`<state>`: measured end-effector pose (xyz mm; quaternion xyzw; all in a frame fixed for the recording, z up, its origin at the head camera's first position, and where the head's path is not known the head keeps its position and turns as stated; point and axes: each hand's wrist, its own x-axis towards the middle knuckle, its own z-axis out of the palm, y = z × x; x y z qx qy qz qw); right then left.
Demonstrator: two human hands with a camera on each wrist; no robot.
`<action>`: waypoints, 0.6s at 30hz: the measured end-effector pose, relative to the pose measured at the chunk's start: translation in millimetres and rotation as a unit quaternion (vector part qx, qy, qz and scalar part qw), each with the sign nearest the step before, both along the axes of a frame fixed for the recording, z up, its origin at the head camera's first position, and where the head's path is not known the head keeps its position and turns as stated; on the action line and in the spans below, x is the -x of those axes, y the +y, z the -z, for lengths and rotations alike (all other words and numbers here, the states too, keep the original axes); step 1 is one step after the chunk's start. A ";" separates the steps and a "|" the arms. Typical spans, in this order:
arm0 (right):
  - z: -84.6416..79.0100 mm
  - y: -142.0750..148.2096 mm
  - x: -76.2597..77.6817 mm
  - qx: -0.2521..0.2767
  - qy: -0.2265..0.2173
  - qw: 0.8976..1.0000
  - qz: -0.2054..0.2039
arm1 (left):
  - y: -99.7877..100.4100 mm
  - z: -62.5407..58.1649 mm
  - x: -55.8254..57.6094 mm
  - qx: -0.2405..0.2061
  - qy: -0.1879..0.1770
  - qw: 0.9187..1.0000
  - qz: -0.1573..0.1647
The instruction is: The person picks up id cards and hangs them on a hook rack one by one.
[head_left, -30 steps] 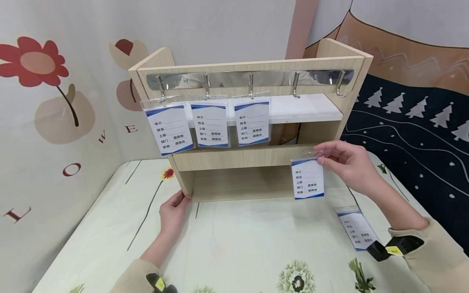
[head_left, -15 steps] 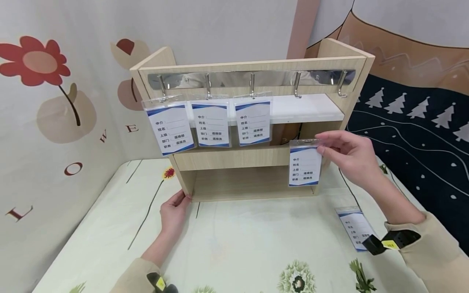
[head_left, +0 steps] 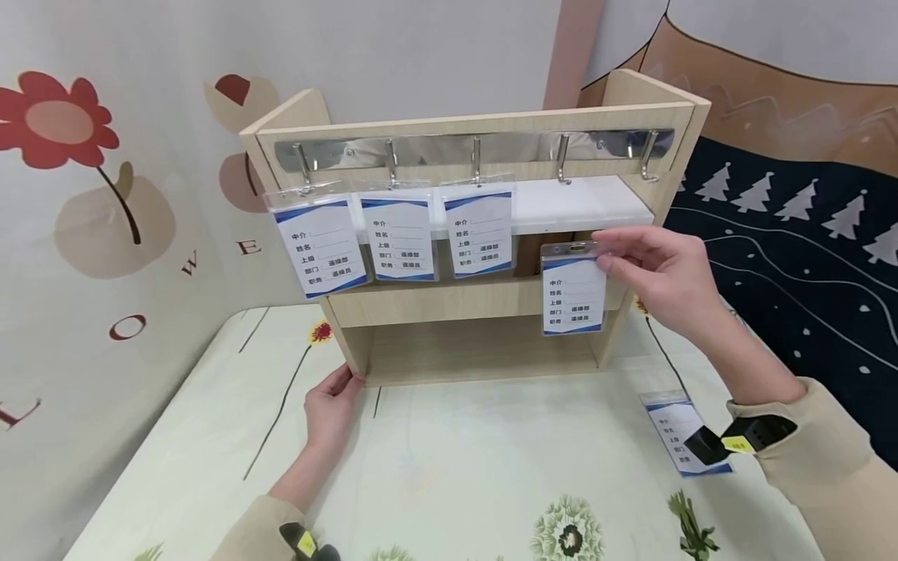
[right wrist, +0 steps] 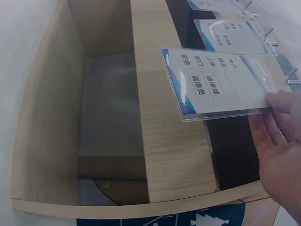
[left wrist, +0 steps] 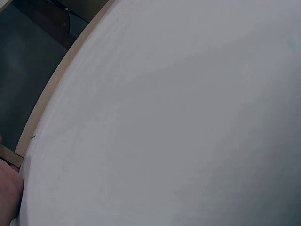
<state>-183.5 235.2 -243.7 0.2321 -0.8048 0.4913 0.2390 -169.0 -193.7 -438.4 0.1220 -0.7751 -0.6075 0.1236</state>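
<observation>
My right hand (head_left: 655, 273) pinches the top right corner of a clear badge holder (head_left: 573, 292) with a blue-edged white card inside. In the head view the badge hangs upright in front of the shelf, below the fourth metal hook (head_left: 563, 160) and apart from it. The right wrist view shows thumb and fingers on the holder's clear top end (right wrist: 221, 84). My left hand (head_left: 330, 405) grips the lower left corner of the wooden shelf (head_left: 435, 308); part of its fingers is hidden. Three similar badges, among them the nearest one (head_left: 479, 230), hang from the left hooks.
Another badge (head_left: 677, 432) lies on the pale flowered cloth (head_left: 456, 467) at right, partly covered by the right wrist camera. The far right hook (head_left: 647, 156) holds no badge. A white board (head_left: 575, 204) lies behind the hooks.
My right hand has raised the badge and brought it slightly left, from the lower shelf opening up toward the hooks. The left hand keeps its place at the shelf corner.
</observation>
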 end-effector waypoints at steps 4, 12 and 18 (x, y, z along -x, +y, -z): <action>-7.1 -1.6 0.5 -0.001 0.002 1.000 -0.005 | 0.3 0.7 0.3 0.003 0.002 1.000 0.000; -24.4 -8.6 -3.4 0.003 0.049 0.999 0.005 | 1.1 1.7 1.0 0.005 0.007 1.000 -0.002; -32.0 -17.3 -3.9 0.045 0.083 0.996 -0.006 | 1.2 2.0 1.4 -0.002 0.008 1.000 -0.002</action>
